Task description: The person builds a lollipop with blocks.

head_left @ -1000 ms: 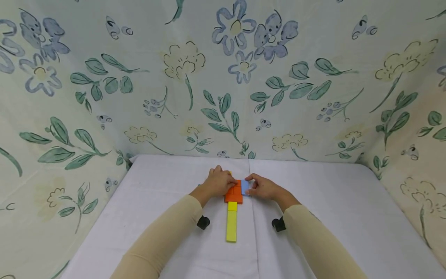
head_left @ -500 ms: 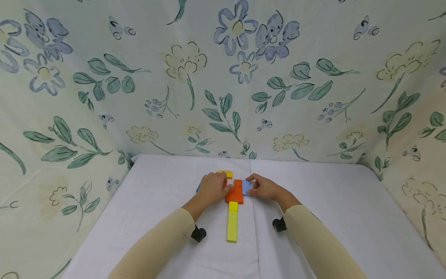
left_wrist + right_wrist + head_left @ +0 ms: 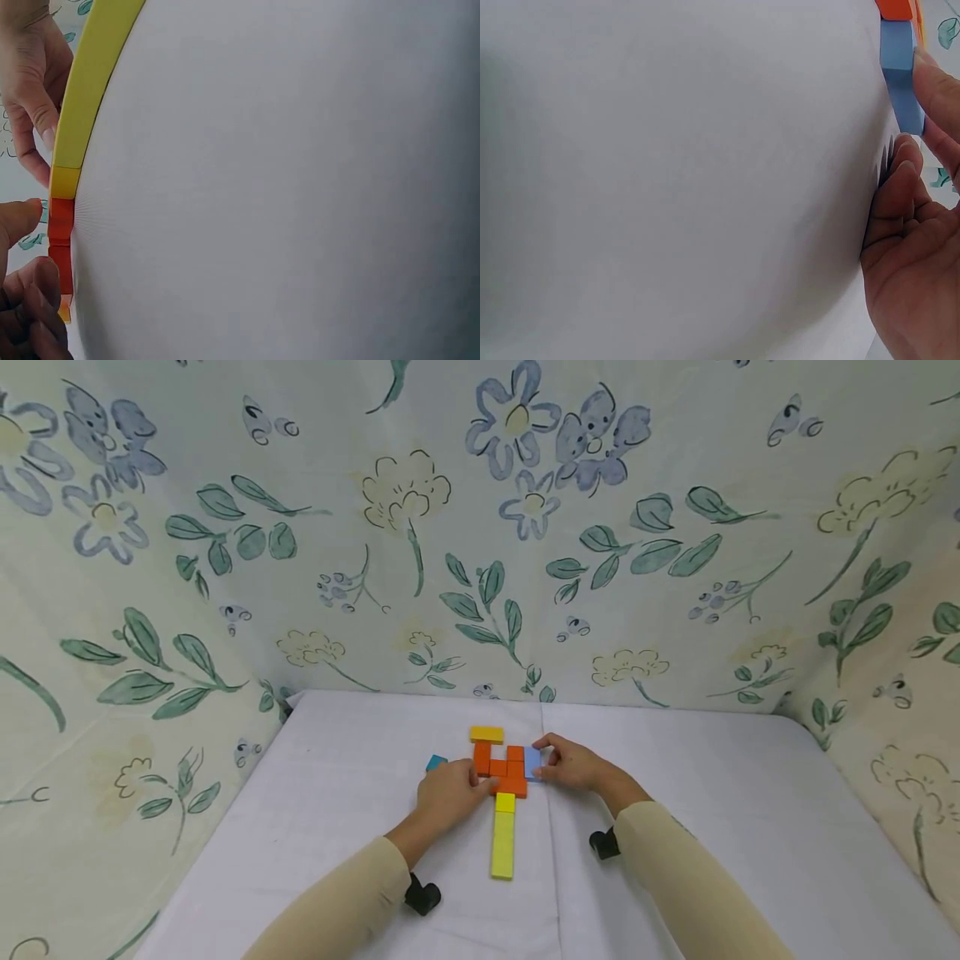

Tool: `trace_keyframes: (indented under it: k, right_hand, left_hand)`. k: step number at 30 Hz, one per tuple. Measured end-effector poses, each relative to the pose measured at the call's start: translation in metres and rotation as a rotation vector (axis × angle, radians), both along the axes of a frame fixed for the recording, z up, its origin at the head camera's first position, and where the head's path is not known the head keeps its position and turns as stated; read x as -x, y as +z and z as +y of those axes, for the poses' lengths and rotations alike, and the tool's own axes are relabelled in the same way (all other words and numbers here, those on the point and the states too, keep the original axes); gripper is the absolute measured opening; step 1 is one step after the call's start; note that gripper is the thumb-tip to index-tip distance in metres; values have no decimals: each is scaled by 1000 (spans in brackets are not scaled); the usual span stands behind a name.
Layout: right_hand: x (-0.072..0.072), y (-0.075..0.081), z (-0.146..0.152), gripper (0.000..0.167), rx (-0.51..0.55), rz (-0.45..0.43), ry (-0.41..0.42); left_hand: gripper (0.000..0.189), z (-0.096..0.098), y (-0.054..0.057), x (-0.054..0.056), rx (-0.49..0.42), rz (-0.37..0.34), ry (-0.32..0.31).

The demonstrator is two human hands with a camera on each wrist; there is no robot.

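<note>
My right hand pinches a light blue block between thumb and fingers at the right side of a flat figure of blocks. The right wrist view shows the thumb on this block's face. My left hand is at the figure's left side, thumb and loosely bent fingertips at the edges of the wide lower orange block and the tall left orange block. Between them sits a small orange block. A yellow block tops the left one. A teal block is partly hidden behind my left hand.
Below the orange blocks, a small yellow block and a long yellow-green block form a stem on the white tablecloth. A floral cloth stands behind and around the table.
My left hand has drawn back left and down from over the orange blocks, uncovering the left orange, top yellow and teal blocks. My right hand keeps holding the blue block in place.
</note>
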State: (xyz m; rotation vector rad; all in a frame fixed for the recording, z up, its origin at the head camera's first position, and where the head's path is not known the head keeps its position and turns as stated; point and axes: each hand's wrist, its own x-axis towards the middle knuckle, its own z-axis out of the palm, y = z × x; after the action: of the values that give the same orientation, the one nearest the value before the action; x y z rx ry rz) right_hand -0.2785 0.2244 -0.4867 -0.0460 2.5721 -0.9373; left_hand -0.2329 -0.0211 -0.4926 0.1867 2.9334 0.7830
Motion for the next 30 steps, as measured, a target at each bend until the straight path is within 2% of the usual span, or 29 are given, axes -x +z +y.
trace_keyframes:
  k: [10, 20, 25, 28, 30]
  right_hand:
    - [1, -1, 0, 51, -2, 11, 0]
    - [-2, 1, -1, 50, 7, 8, 6]
    - [-2, 1, -1, 49, 10, 5, -3]
    - [-1, 0, -1, 49, 9, 5, -13]
    - [-1, 0, -1, 50, 9, 5, -17]
  left_hand:
    - [41, -4, -4, 3, -75, -26, 11]
    - [40, -6, -4, 3, -79, -32, -1]
    - [36, -19, 3, 6, -76, 12, 17]
    - [35, -32, 7, 11, -31, 52, 45]
    - [39, -40, 7, 15, -2, 55, 74]
